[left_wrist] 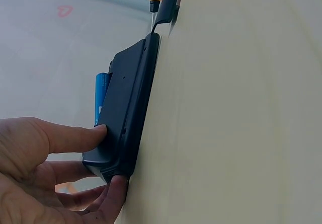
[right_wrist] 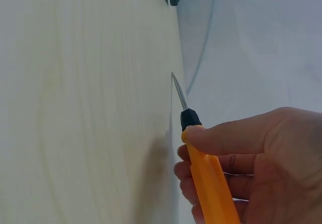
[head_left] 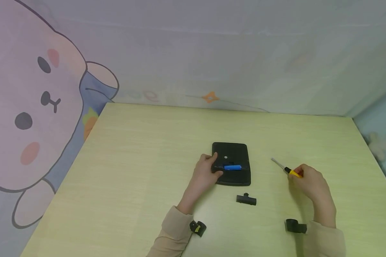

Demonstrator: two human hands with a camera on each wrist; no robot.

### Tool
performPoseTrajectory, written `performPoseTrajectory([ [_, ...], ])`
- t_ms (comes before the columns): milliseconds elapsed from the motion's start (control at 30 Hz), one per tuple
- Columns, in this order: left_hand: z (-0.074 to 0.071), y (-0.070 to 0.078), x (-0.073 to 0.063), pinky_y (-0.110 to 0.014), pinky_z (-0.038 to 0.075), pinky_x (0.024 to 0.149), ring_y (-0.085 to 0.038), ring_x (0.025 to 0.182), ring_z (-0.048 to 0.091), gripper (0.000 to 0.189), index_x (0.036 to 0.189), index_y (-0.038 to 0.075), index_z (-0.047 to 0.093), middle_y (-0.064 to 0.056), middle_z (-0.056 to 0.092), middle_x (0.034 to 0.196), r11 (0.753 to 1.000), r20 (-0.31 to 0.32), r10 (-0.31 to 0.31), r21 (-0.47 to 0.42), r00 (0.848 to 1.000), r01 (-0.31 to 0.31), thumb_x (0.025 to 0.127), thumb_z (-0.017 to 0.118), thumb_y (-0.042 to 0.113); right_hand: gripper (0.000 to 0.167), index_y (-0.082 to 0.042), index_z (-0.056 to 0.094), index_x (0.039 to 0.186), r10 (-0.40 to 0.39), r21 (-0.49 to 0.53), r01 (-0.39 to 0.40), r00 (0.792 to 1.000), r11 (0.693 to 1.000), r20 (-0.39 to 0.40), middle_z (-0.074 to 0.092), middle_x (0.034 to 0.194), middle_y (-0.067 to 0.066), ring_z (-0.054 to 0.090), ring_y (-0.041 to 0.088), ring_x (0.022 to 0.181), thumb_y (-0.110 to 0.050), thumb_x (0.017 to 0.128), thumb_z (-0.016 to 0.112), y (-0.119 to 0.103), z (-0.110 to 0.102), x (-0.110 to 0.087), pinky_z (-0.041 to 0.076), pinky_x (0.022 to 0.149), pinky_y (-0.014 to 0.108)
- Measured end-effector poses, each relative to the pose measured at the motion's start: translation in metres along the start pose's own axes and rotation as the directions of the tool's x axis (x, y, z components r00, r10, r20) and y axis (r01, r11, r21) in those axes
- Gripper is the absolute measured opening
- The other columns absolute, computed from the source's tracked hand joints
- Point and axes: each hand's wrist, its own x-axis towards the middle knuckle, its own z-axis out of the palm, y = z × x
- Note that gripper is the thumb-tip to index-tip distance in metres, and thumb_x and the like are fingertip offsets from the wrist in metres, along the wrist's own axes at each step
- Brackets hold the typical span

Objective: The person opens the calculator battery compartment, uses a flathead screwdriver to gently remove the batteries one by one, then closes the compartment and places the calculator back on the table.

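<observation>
A flat black device (head_left: 234, 151) with rounded corners lies on the table. A blue battery (head_left: 232, 167) sits in a recess on its upper face, and a small pale round spot shows above the battery. My left hand (head_left: 206, 173) grips the device's left edge, thumb on top and fingers around the side, as the left wrist view shows. Off to the right, my right hand (head_left: 312, 180) holds a screwdriver (right_wrist: 206, 173) by its yellow handle. Its metal tip points away to the upper left, apart from the device. A curved black battery cover (head_left: 246, 199) with a tab lies just below the device.
The pale wood-grain table (head_left: 141, 160) extends widely to the left of the device. Behind it hangs a printed cloth (head_left: 180, 53) with a cartoon animal. Small black cameras sit at both wrists, near the beige sleeves (head_left: 177, 225).
</observation>
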Motion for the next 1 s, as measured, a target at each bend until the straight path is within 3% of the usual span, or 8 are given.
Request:
performPoseTrajectory([
  [467, -0.0003, 0.0005, 0.0001, -0.043, 0.048, 0.091, -0.034, 0.114, 0.053, 0.064, 0.143, 0.002, 0.043, -0.022, 0.048, 0.131, 1.0, 0.005, -0.007, -0.009, 1.0, 0.007, 0.086, 0.071, 0.012, 0.03, 0.005, 0.057, 0.102, 0.025, -0.024, -0.024, 0.998, 0.999, 0.058, 0.062, 0.093, 0.018, 0.054, 0.027, 0.08, -0.023, 0.091, 0.06, -0.0004, -0.0023, -0.0007, 0.038, 0.062, 0.029],
  [1000, 0.0009, -0.0008, 0.0013, -0.043, 0.048, 0.093, -0.033, 0.114, 0.053, 0.065, 0.143, 0.003, 0.043, -0.022, 0.048, 0.131, 1.0, 0.003, -0.01, 0.009, 1.0, 0.01, 0.085, 0.072, 0.013, 0.03, 0.004, 0.055, 0.101, 0.029, -0.041, -0.026, 0.998, 0.999, 0.055, 0.062, 0.092, 0.018, 0.055, 0.027, 0.079, -0.023, 0.089, 0.061, 0.0005, -0.0019, -0.0005, 0.038, 0.062, 0.03],
])
